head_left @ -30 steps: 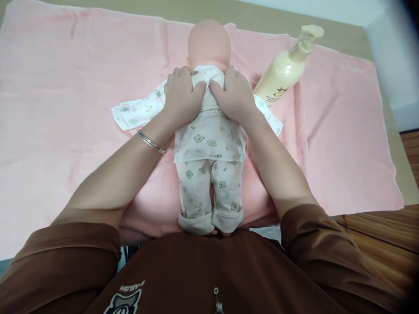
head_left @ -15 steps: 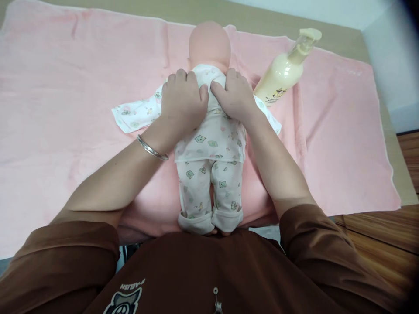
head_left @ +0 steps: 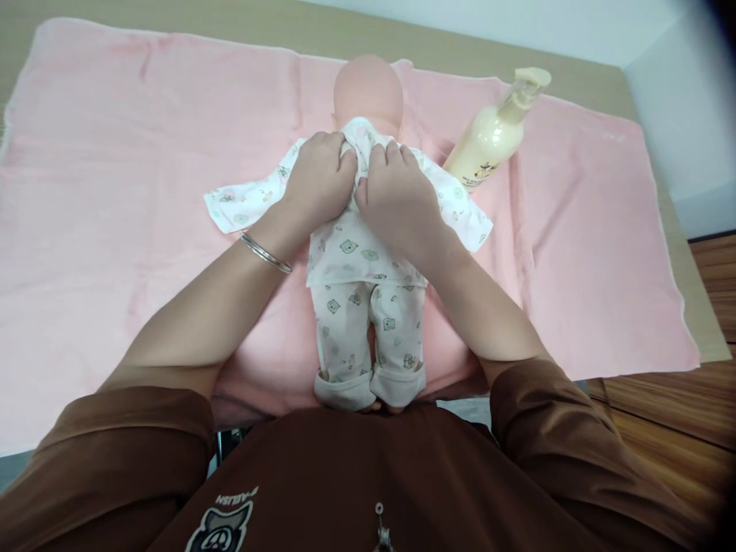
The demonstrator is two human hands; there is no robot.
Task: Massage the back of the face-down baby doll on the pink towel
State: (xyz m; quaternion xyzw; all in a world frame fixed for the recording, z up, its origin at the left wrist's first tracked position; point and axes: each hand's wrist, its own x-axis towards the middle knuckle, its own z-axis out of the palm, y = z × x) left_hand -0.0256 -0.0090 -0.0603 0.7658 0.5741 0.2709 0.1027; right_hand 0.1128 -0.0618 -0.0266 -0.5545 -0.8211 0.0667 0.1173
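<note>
Your left hand (head_left: 319, 180) and right hand (head_left: 399, 201), fingers curled, grip the printed top (head_left: 350, 257) of a baby doll (head_left: 368, 88) lying head-away on a pink towel (head_left: 115, 153), a cream pump bottle (head_left: 494, 134) tilted just beyond your right hand.

A pink towel (head_left: 115, 153) covers the tan table (head_left: 460, 38), with a baby doll (head_left: 368, 88) and pump bottle (head_left: 488, 138) on top.

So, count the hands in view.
2: the left hand and the right hand, side by side, both gathering the doll's top near its neck. No other hands show.
</note>
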